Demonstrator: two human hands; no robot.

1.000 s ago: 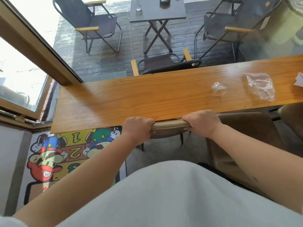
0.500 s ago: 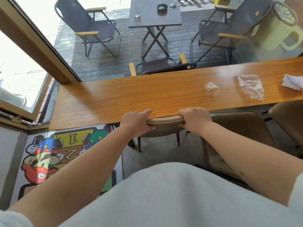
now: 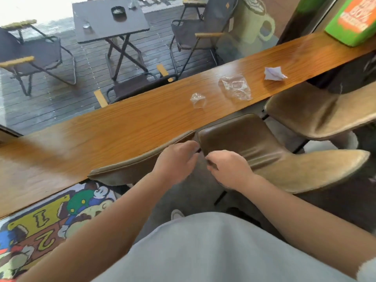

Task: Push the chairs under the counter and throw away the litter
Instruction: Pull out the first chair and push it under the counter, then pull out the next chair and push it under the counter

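Note:
The first brown chair (image 3: 130,165) stands tucked against the wooden counter (image 3: 122,131), its backrest top at the counter's edge. My left hand (image 3: 177,159) hovers at the right end of that backrest, fingers loosely curled and holding nothing. My right hand (image 3: 227,169) is just beside it over the second chair (image 3: 244,139), also empty and loosely curled. That chair and a third chair (image 3: 317,112) stand out from the counter. On the counter lie a small clear wrapper (image 3: 197,99), a larger clear plastic piece (image 3: 236,87) and a crumpled white paper (image 3: 274,73).
A green box (image 3: 354,23) sits on the counter's far right end. A cartoon rug (image 3: 50,224) covers the floor at lower left. Beyond the window glass are a folding table (image 3: 109,23) and folding chairs (image 3: 203,31) on a deck.
Both hands have let go of the first chair's backrest and moved right toward the second chair. The view has swung right, showing the white paper and the green box.

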